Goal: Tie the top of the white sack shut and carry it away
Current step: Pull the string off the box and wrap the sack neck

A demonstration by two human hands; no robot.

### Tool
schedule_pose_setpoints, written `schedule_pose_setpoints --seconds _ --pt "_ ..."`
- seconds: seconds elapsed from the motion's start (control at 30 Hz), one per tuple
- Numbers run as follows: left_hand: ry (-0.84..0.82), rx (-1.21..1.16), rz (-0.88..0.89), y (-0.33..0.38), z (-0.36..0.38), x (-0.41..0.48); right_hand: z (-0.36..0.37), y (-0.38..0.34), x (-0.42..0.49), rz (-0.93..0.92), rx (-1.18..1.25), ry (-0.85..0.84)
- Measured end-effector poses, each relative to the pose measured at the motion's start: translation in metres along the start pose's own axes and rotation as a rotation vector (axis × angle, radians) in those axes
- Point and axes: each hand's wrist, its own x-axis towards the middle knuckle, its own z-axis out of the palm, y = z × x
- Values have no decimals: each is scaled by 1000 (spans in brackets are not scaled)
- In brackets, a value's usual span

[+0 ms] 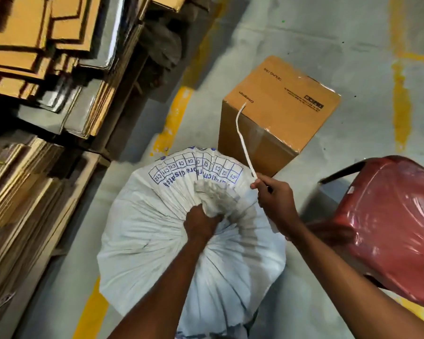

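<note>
- Left hand fingers curled tight round the bunched neck of the white sack; closed fist, pleats fanning out from the grip.
- Right hand pinches a white cord between thumb and fingertips, other fingers loosely curled; cord runs taut from the pinch up to the top of the cardboard box.
- Cord not yet wrapped round the neck as far as visible; tie step looks barely begun.
- Sack stands on the grey floor directly under the person, full and rounded, blue printed grid on the flap past the fist.
- Handling guess: woven plastic cloth, soft, pleats easily but slick, so neck may slip if the fist loosens. Bulging body suggests weight; contents not visible, can't tell what's inside.
- Best hold: gathered neck just under the fist for tying; for carrying, probably neck plus an arm under the body.
- Cardboard box sits just beyond the sack, nearly touching its far edge; cord seems to come out of or off its top, exact source unclear.
- Red plastic chair just right of the sack, close to the right forearm; could catch the elbow on the lift.
- Stacks of flattened cardboard left of the sack, near, narrowing the way out.
- Yellow floor lines run past the sack on the left and beyond the box.
</note>
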Motion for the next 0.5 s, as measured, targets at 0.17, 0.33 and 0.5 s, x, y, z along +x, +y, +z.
schedule_pose_setpoints --seconds 0.17,0.33,0.5 --pt "-246 -1175 -113 -34 -74 -21 38 1 -16 28 -132 138" --pt "-386 -1102 -116 -62 -117 -42 106 -42 -56 -249 -489 -441" --pt "-426 -817 -26 -65 -122 -38 115 -68 -70 -111 -156 -733"
